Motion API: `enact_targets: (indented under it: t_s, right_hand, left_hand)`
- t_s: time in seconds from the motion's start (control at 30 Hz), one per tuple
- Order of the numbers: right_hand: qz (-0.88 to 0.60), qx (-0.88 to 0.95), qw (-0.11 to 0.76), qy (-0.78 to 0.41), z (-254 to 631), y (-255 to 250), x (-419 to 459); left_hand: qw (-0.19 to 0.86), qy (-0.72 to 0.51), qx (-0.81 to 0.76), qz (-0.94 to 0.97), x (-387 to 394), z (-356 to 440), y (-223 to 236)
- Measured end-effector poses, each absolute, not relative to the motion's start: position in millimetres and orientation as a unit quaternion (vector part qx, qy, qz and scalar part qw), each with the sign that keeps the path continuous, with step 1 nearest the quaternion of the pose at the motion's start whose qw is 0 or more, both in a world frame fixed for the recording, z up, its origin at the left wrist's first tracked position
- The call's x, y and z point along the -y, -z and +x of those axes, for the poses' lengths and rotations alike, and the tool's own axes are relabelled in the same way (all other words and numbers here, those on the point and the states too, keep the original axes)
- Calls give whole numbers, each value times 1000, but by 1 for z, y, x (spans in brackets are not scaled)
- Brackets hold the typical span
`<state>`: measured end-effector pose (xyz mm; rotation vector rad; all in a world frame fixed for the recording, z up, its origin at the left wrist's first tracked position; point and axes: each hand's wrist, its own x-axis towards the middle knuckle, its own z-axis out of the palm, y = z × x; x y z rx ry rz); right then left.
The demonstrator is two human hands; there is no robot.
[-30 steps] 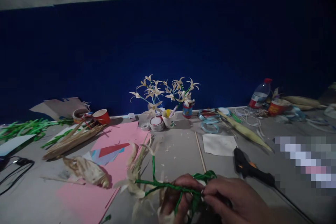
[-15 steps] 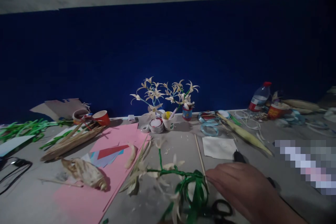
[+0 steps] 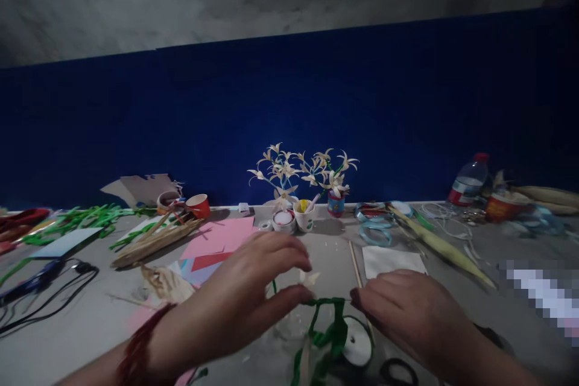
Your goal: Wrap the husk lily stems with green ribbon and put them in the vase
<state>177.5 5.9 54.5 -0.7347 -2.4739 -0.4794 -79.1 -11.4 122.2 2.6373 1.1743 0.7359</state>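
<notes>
My left hand (image 3: 246, 292) reaches in from the lower left with a red band at its wrist. Its thumb and fingers pinch the green-wrapped stem (image 3: 326, 301) of a husk flower whose pale petals (image 3: 309, 278) show past the fingertips. My right hand (image 3: 404, 310) comes from the lower right and pinches the same stem at its right end. Loops of green ribbon (image 3: 332, 338) hang from the stem above a white ribbon spool (image 3: 358, 350). Black scissors (image 3: 398, 372) lie just below my right hand.
Pink paper (image 3: 221, 235), a dried husk (image 3: 165, 282) and a stick bundle (image 3: 154, 241) lie to the left, with black cables (image 3: 49, 289). A finished flower bunch (image 3: 307, 169) stands in cups by the blue wall. A skewer (image 3: 355, 259), white paper (image 3: 392, 261), corn cob (image 3: 441, 245) and bottle (image 3: 468, 180) sit right.
My left hand has come into view and gripped the stem, and my right hand has closed on its other end. The view has swung left and tilted up, hiding the glue gun.
</notes>
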Motion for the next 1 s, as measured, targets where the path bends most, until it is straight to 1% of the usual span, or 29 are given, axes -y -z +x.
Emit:
enact_targets:
  t_s: [0.07,0.13,0.37,0.5,0.57,0.63,0.67,0.73,0.83,0.87,0.9,0.97,1.0]
  right_hand:
    - [-263,912,246,195,177,-54,-5]
    - [-267,911,239,203,178,-54,-5]
    - [-262,910,232,222,173,-60,-8]
    - [-238,900,289,223,187,-68,6]
    - [-255,891,326,189,205,-65,18]
    - [-321,865,366,120,226,-50,30]
    - [-378,851,356,83,235,-39,35]
    - [-436,850,295,25,245,-10,40]
    - [-448,868,212,29,240,36,42]
    - [-449,878,166,10,235,47,42]
    - [-453,881,138,0,230,56,43]
    - [-451,883,126,9,223,65,44]
    - [-444,884,142,27,222,66,44]
  left_hand:
    - [174,-186,-398,881,-2,-65,-122]
    - [220,-140,-392,882,-10,-56,-121]
    - [191,-73,-372,905,-19,-42,-114]
    - [179,-80,-376,905,-23,-43,-111]
    - [166,-85,-384,904,-26,-47,-112]
    - [158,-86,-390,903,-28,-52,-114]
    - [159,-88,-393,901,-29,-54,-116]
    - [171,-86,-395,898,-30,-59,-120]
    - [222,-71,-395,889,-32,-62,-122]
    - [239,-67,-393,885,-34,-62,-121]
    - [254,-64,-390,883,-35,-61,-119]
    - [280,-62,-381,879,-39,-59,-112]
    - [294,-61,-376,877,-40,-58,-109]
